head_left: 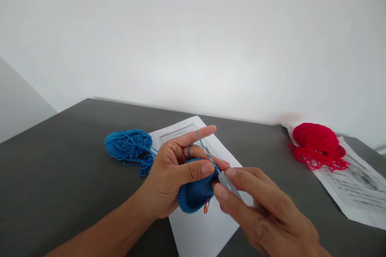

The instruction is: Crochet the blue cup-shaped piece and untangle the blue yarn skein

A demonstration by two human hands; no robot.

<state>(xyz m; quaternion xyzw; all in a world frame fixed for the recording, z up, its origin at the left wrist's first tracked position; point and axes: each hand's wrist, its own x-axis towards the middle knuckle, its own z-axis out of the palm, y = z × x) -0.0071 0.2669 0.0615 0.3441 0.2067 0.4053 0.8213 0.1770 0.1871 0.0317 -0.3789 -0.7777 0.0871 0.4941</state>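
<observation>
My left hand (171, 176) is closed on the blue piece (194, 194). The thumb presses on its top edge, the lower fingers curl behind it, and the forefinger stretches out straight. The strand (200, 142) runs over that forefinger, loops once round the finger below it, then drops towards the hook (229, 182). My right hand (259, 213) pinches the hook between thumb and first two fingers, with the grey shaft pointing up and left into the edge of the piece, just under my left thumb. The tip is hidden among yarn and fingers, so I cannot tell whether a loop sits on it.

The piece sits between my two hands, above the sheet (205, 229) that lies on the bench (60, 168) beneath them. An orange marker (206, 207) hangs from its lower edge, just beside my right thumb. The skein (128, 144) lies beyond my left hand, with loose loops spilling towards it. Red yarn (316, 138) rests on a second sheet (356, 192), well off past my right hand.

The risk I see is tension. If my forefinger sags, the strand would go slack, and the hook could split it or miss it. The skein's loose loops look ready to tangle, and a snag there would jerk the strand off my finger. My hold on the hook is only a fingertip pinch, so a slip could pull it out of the edge. The marker could also catch on my thumb.
</observation>
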